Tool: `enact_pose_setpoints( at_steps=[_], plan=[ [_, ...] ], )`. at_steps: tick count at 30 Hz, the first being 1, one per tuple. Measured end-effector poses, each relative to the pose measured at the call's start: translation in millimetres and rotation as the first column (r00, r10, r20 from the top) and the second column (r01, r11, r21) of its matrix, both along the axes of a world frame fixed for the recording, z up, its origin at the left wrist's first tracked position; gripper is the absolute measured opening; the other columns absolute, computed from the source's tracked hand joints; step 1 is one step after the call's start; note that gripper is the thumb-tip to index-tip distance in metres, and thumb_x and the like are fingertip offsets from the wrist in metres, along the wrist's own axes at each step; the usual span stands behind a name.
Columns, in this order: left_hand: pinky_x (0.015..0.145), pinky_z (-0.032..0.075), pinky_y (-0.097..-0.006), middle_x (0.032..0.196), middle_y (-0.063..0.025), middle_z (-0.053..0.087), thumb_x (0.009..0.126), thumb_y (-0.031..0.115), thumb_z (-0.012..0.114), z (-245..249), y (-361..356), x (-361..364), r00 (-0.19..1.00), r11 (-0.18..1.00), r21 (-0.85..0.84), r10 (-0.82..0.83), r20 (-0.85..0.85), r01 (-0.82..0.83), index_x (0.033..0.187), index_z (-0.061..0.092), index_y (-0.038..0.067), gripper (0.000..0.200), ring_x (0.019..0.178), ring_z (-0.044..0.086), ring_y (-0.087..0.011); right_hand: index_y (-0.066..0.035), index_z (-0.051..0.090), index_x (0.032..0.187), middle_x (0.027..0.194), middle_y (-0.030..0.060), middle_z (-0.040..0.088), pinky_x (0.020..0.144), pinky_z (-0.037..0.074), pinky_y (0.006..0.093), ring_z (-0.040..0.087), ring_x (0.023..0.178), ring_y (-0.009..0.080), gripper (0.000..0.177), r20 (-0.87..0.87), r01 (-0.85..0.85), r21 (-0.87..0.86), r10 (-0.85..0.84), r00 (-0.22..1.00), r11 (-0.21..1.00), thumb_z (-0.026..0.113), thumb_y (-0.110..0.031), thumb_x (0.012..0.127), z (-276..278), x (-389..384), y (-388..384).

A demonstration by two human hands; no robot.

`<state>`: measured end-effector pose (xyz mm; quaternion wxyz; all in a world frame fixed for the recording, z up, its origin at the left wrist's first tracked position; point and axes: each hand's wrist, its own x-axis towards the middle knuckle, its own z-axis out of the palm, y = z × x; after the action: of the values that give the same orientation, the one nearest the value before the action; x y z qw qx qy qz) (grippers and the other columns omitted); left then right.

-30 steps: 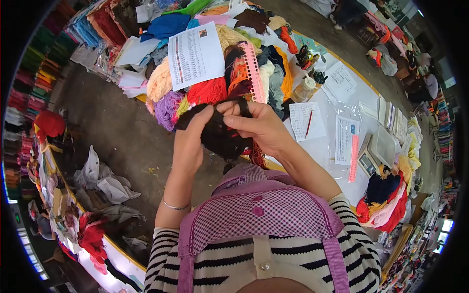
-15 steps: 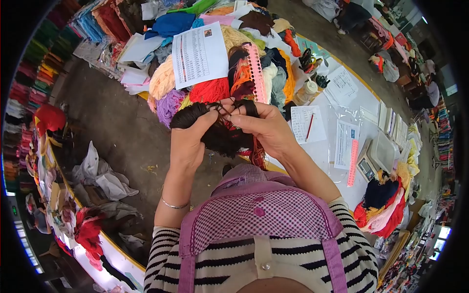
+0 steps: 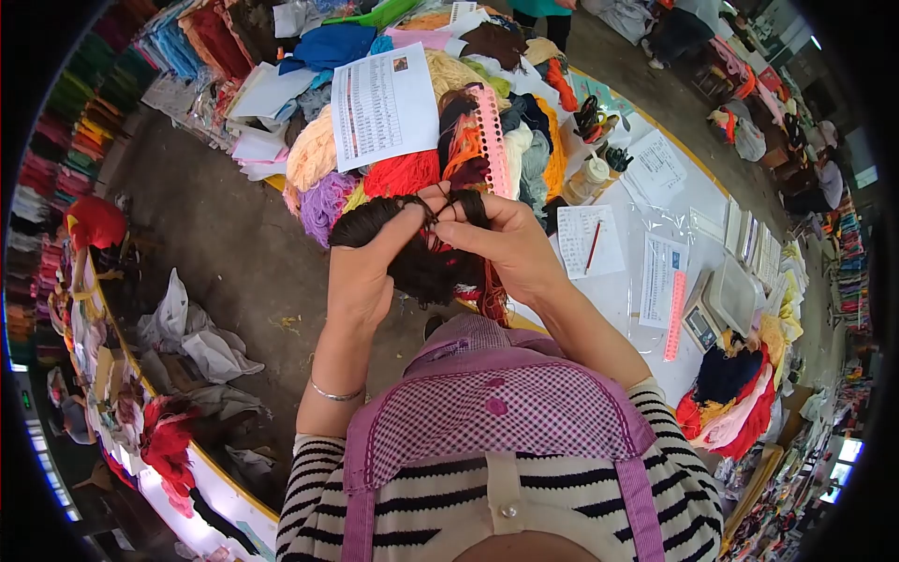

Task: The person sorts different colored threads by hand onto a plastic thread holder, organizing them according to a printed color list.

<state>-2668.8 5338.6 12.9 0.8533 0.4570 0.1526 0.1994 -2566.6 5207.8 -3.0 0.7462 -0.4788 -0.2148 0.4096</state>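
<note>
A dark brown, nearly black skein of yarn (image 3: pixel 423 273) is held up between my two hands, in front of my apron. My left hand (image 3: pixel 373 260) is closed round its left part, thumb on top. My right hand (image 3: pixel 510 245) pinches its right part, and loose strands cross between the fingertips of both hands. Just beyond lie a red yarn skein (image 3: pixel 401 175), a purple yarn skein (image 3: pixel 328 208) and a pink punched card (image 3: pixel 492 140) with coloured yarn ends. Dark red strands (image 3: pixel 493 298) hang below my right hand.
A printed sheet (image 3: pixel 386 108) lies on the yarn pile. To the right, the white table (image 3: pixel 599 309) bears a pencil (image 3: pixel 593 246), a jar (image 3: pixel 588 178), a scale (image 3: pixel 704 318) and bundled yarn (image 3: pixel 735 393). Plastic bags (image 3: pixel 211 342) lie on the floor at left; a person in red (image 3: pixel 95 225) stands beyond.
My hands and the dark skein have shifted only slightly. The person in red at far left has changed posture, and someone's dark legs now show at the top, behind the yarn pile.
</note>
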Motion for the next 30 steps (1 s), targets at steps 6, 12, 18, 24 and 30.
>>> enact_pose_setpoints(
  at_steps=[6, 12, 18, 24, 30],
  plan=[
    [0.077, 0.050, -0.0273, 0.100, -0.0129, 0.066, 0.085, 0.002, 0.062, -10, 4, -1, 1.000, 0.972, 0.236, 0.003, 0.017, -0.007, 0.100, 0.065, -0.005, 0.017, 0.093, 0.063, -0.0169, 0.002, 0.063, 0.097, 0.094, 0.0074, 0.065, 0.084, 0.047, 0.0302, 0.061, 0.092, 0.0162, 0.013, -0.111, 0.034, 0.108, -0.021, 0.994, 0.994, 0.062, -0.008, 0.088, 2, 2, 2],
    [0.081, 0.050, -0.0299, 0.113, -0.0130, 0.061, 0.100, 0.028, 0.039, -5, -1, 2, 0.998, 0.987, -0.152, -0.033, 0.058, 0.041, 0.121, 0.050, -0.007, 0.043, 0.095, 0.061, -0.0184, -0.002, 0.062, 0.099, 0.081, 0.0016, 0.060, 0.070, 0.045, 0.0245, 0.054, 0.071, 0.0105, 0.017, -0.262, -0.065, 0.128, 0.097, 0.960, 0.990, 0.059, -0.018, 0.092, -11, 8, 9],
    [0.094, 0.043, -0.0320, 0.114, -0.0105, 0.060, 0.100, 0.026, 0.038, -18, -3, 0, 0.995, 0.950, 0.304, 0.037, 0.094, -0.064, 0.119, 0.054, -0.006, 0.040, 0.106, 0.057, -0.0187, -0.005, 0.064, 0.100, 0.082, -0.0062, 0.058, 0.052, 0.029, 0.0180, 0.041, 0.060, 0.0010, 0.017, -0.144, -0.092, -0.071, 0.081, 0.986, 0.993, 0.063, -0.018, 0.090, 3, 6, 13],
    [0.092, 0.044, -0.0304, 0.111, -0.0113, 0.062, 0.098, 0.018, 0.041, -5, -8, 0, 0.990, 0.945, 0.308, 0.079, 0.121, -0.113, 0.113, 0.058, -0.006, 0.034, 0.103, 0.059, -0.0181, -0.004, 0.066, 0.096, 0.081, -0.0071, 0.059, 0.051, 0.028, 0.0168, 0.041, 0.059, -0.0007, 0.015, -0.077, -0.094, -0.115, 0.086, 0.993, 0.989, 0.069, -0.010, 0.082, 0, 6, 10],
    [0.086, 0.048, -0.0307, 0.099, -0.0114, 0.068, 0.085, 0.001, 0.059, -12, 5, -2, 0.994, 0.975, 0.198, 0.091, 0.057, -0.101, 0.100, 0.065, -0.005, 0.018, 0.092, 0.064, -0.0184, -0.002, 0.066, 0.100, 0.088, -0.0024, 0.064, 0.062, 0.040, 0.0153, 0.053, 0.071, 0.0017, 0.021, -0.146, -0.042, -0.018, 0.039, 0.988, 0.999, 0.070, -0.007, 0.081, 5, 4, 10]
  ],
)
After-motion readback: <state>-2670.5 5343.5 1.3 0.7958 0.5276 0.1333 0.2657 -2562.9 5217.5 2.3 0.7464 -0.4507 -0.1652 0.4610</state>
